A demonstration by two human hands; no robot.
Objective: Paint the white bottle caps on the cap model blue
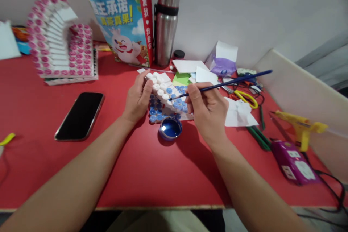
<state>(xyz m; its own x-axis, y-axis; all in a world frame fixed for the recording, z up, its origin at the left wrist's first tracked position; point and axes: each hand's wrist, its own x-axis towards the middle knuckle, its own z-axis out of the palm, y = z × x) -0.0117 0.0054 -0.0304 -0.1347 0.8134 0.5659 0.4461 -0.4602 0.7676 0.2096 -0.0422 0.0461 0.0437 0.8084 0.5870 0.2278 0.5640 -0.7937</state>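
My right hand [208, 110] pinches a long dark-blue paintbrush [231, 82], its tip resting on a small stepped model of white caps [164, 94]. Some caps are painted blue, others remain white. My left hand [138, 98] grips the model's left side, fingers curled against it. A small dish of blue paint [170, 128] sits on the red table [152, 174] just in front of the model, between my two wrists.
A black phone [81, 115] lies at left. A pink-capped stepped model [61, 36] stands at back left, a printed bag [122, 14] and steel flask [166, 25] behind. At right lie scissors [244, 97], a yellow glue gun [300, 127], a purple box [292, 161], paper pieces and cables.
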